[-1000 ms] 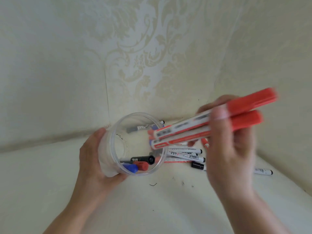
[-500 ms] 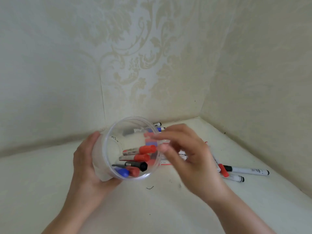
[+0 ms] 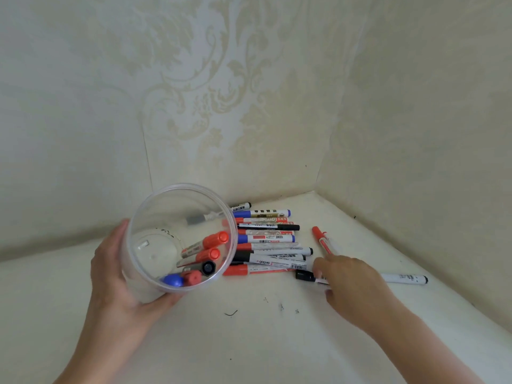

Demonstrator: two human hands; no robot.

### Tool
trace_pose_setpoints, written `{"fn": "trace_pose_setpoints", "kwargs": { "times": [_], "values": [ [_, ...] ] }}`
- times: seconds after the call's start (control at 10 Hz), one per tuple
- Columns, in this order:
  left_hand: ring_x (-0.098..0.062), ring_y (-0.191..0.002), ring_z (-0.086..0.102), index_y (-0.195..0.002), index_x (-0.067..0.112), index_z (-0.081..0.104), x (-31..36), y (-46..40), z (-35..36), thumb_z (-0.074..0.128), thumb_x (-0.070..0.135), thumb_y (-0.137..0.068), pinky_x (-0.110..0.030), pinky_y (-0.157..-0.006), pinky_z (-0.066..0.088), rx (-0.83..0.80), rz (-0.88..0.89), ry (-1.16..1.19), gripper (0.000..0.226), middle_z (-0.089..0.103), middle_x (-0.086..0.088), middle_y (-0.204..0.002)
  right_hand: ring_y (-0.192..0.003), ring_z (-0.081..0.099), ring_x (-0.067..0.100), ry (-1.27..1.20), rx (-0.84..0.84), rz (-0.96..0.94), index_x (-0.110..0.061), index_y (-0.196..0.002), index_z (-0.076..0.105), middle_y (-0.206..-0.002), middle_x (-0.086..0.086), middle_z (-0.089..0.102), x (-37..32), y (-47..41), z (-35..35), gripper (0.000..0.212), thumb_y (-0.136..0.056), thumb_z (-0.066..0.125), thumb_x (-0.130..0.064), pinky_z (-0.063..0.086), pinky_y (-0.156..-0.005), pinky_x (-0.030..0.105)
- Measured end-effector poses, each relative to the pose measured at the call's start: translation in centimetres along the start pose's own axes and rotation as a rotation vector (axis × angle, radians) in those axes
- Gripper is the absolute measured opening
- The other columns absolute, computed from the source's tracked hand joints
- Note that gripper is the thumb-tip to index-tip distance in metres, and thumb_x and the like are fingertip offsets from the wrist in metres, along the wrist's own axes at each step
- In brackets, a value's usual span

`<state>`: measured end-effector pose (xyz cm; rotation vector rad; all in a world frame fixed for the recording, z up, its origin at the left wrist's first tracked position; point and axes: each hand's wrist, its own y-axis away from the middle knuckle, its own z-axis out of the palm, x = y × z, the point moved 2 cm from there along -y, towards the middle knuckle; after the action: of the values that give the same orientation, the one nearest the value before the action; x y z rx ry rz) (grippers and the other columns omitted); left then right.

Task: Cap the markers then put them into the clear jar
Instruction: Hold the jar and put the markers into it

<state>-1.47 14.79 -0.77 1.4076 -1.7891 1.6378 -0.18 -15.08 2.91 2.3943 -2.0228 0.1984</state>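
Cream worktop corner: our left hand (image 3: 119, 275) grips the tilted clear plastic jar (image 3: 181, 239); right hand (image 3: 347, 284), fingers curled, reaches the black-capped white marker (image 3: 306, 276) — grip unclear. Light, stiff, slick; pinch mid-barrel.

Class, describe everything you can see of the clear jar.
The clear jar is a round, see-through container, plastic by its look, with no lid. The left hand grips its side and tilts its open mouth toward the camera. Inside lie five capped markers: three red, one black, one blue. More markers lie on the surface beside it.
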Motion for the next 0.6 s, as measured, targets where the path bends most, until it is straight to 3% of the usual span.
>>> {"fn": "trace_pose_setpoints", "kwargs": {
  "times": [0.1,0.2,0.3,0.4,0.5,0.6],
  "values": [
    [-0.007,-0.121,0.046,-0.133,0.028,0.037,-0.1,-0.6,0.0,0.083,0.057,-0.037,-0.027,-0.106,0.035,0.028,0.023,0.054,0.111,0.049,0.002,-0.128,-0.037,0.044,0.015,0.072,0.128,-0.168,-0.022,-0.064,0.057,-0.051,-0.006,0.055,-0.4,0.1,1.2,0.045,-0.026,0.078,-0.009,0.015,-0.042,0.018],
    [0.023,-0.115,0.033,-0.120,0.062,0.027,0.1,-0.2,0.0,0.088,0.039,-0.037,0.001,-0.090,0.029,0.017,-0.022,-0.003,0.106,0.041,0.027,-0.122,-0.051,0.056,0.010,-0.131,0.084,-0.229,-0.024,-0.071,0.059,-0.062,-0.011,0.059,-1.3,0.5,0.1,0.041,-0.036,0.074,-0.010,0.018,-0.047,0.013],
    [0.027,-0.116,0.025,-0.115,0.068,0.020,-0.4,0.4,0.1,0.091,0.017,-0.045,0.004,-0.082,0.028,0.026,-0.004,-0.064,0.112,0.029,0.037,-0.123,-0.086,0.056,0.015,-0.268,0.134,-0.335,-0.021,-0.094,0.061,-0.091,-0.004,0.059,-4.2,-0.2,-1.2,0.029,-0.066,0.059,-0.011,0.036,-0.065,0.025],
    [0.033,-0.113,0.020,-0.112,0.072,0.018,-0.8,0.3,0.2,0.089,0.012,-0.049,0.006,-0.083,0.025,0.053,-0.010,-0.082,0.113,0.026,0.038,-0.123,-0.072,0.057,0.021,-0.191,0.238,-0.391,-0.015,-0.082,0.061,-0.081,0.001,0.059,-6.7,-1.8,-0.3,0.025,-0.058,0.066,-0.011,0.044,-0.052,0.029],
    [0.034,-0.111,0.021,-0.110,0.075,0.017,-0.8,0.7,0.1,0.089,0.013,-0.048,0.008,-0.084,0.023,0.061,-0.015,-0.072,0.114,0.027,0.046,-0.119,-0.063,0.056,0.021,-0.105,0.307,-0.389,-0.015,-0.075,0.054,-0.072,0.001,0.059,-7.3,-3.5,1.6,0.037,-0.045,0.073,-0.006,0.041,-0.047,0.026],
    [0.013,-0.123,0.036,-0.127,0.058,0.027,-1.1,-0.2,-0.2,0.092,0.030,-0.042,-0.012,-0.107,0.026,0.020,-0.003,0.018,0.111,0.039,0.033,-0.130,-0.059,0.052,0.020,-0.082,0.389,-0.374,-0.015,-0.080,0.048,-0.068,0.000,0.057,-7.4,-4.0,2.6,0.027,-0.056,0.058,-0.007,0.035,-0.047,0.023]
  ]
}}
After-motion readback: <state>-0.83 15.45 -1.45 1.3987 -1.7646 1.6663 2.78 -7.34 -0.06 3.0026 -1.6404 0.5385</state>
